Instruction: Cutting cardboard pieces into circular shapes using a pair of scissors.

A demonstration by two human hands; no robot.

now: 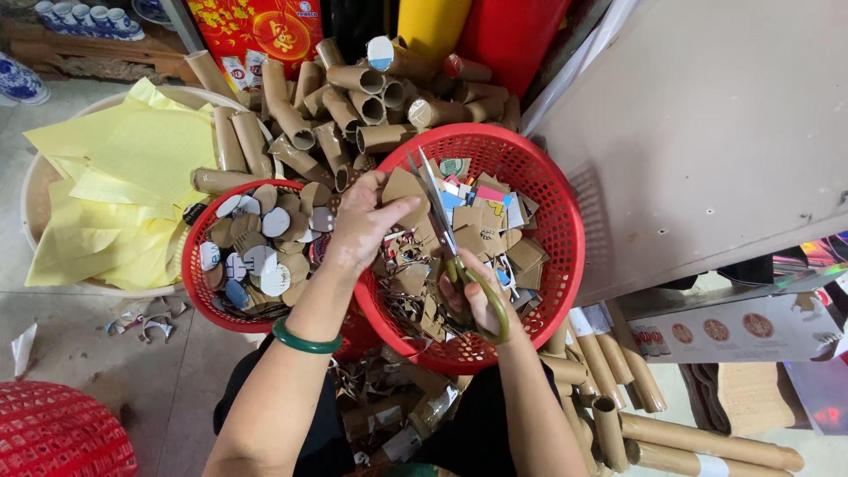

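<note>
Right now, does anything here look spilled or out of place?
Yes. Torn cardboard scraps lie loose on the floor left of the smaller red basket, outside both baskets. A white paper bit lies farther left. The cardboard tubes are heaped untidily.

Both forearms extend forward, bare. The left hand [362,221] is raised, fingers and thumb pinched together, palm turned right, wrist banded. The right hand [473,300] sits lower, fingers curled closed, knuckles up, thumb hooked.
</note>
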